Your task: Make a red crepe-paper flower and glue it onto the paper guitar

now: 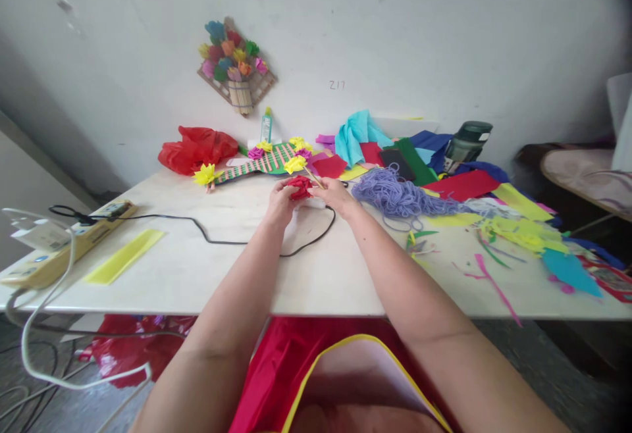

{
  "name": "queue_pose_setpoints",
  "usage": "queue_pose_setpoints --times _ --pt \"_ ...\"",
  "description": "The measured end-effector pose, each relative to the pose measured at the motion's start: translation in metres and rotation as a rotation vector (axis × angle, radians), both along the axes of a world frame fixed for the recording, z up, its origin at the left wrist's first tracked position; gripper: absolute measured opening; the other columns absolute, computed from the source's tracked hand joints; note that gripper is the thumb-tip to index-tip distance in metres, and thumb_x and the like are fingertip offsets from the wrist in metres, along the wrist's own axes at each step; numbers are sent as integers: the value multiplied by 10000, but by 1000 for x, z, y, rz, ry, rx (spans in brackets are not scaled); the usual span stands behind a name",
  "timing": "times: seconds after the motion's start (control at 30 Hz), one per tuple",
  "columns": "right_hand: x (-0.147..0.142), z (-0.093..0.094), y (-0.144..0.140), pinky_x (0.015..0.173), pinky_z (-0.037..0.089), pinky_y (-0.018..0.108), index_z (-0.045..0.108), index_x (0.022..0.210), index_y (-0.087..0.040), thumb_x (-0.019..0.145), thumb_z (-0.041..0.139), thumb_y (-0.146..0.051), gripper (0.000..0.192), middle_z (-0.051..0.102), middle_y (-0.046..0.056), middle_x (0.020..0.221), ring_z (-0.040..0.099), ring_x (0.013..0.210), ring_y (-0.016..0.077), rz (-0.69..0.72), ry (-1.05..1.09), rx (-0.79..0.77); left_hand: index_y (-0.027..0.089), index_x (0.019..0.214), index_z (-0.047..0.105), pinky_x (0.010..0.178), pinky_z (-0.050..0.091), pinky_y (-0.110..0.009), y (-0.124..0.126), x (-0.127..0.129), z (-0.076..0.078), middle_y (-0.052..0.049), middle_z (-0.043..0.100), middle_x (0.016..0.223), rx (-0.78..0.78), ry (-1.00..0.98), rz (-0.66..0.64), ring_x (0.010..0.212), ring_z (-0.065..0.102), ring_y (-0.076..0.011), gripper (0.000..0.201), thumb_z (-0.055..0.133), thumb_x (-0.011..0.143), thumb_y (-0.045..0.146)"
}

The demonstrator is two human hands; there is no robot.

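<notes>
Both hands meet over the middle of the table. My left hand is closed around a crumpled red paper flower. My right hand pinches a thin tan stick whose tip slants up and left, close beside the red flower. Just below the fingers sits a small white object, partly hidden, with a black cord looping from it. Behind the hands lies a curved green woven piece trimmed with yellow and pink paper flowers.
At left is a yellow power strip with plugs and a yellow paper strip. Red paper and a glue bottle stand at the back. Purple yarn, coloured paper and a dark bottle fill the right.
</notes>
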State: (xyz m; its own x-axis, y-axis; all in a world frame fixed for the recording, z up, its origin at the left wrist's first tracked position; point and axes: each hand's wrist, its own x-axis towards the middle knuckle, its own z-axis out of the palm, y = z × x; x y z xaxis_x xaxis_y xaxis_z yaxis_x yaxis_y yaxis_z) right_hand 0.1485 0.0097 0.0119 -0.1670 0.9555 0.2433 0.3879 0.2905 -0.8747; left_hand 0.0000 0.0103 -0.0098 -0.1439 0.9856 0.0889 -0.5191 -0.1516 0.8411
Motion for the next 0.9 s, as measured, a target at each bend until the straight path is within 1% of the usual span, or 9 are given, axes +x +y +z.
queue_pose_setpoints --times 0.17,0.33,0.47,0.6,0.73,0.83,0.9 --pt "-2 -1 0 710 461 281 685 826 -161 734 641 -366 229 658 20 756 595 756 172 -54 -58 17 155 845 606 693 566 -344 -1 2 0 -47 683 784 -11 8 -51 708 664 -180 303 654 555 80" --pt "-4 -1 0 755 483 294 685 835 -170 726 641 -320 190 681 26 784 622 788 182 -108 -75 26 150 824 609 705 572 -354 0 3 -2 -55 691 788 -4 22 -99 728 674 -190 276 671 564 82" --pt "-4 -2 2 741 492 299 689 831 -173 719 638 -294 172 685 26 780 619 765 184 -138 -100 37 146 828 626 715 574 -359 0 4 -3 -58 697 787 5 33 -128 727 676 -192 281 681 561 79" --pt "-3 -4 5 742 501 300 695 851 -175 705 641 -252 174 691 20 789 620 749 173 -131 -69 45 142 856 635 701 564 -354 0 0 -2 -61 693 792 -15 88 -132 692 673 -188 314 704 554 87" --pt "-3 -5 7 751 509 303 696 925 -169 701 647 -235 238 698 24 833 636 770 168 -97 -6 32 141 876 649 675 547 -333 0 -6 0 -63 701 805 12 211 -121 684 670 -185 347 720 538 107" --pt "-2 -4 7 770 504 301 682 973 -165 696 670 -242 287 697 24 860 641 801 165 -77 45 28 130 839 672 666 538 -323 -1 -9 2 -69 698 778 42 280 -154 684 659 -186 300 714 542 137" --pt "1 -2 6 780 493 292 672 957 -164 725 671 -295 267 696 25 862 638 816 164 -59 84 44 125 778 671 671 537 -325 -1 -10 4 -68 684 731 36 277 -181 673 647 -183 228 700 553 146"
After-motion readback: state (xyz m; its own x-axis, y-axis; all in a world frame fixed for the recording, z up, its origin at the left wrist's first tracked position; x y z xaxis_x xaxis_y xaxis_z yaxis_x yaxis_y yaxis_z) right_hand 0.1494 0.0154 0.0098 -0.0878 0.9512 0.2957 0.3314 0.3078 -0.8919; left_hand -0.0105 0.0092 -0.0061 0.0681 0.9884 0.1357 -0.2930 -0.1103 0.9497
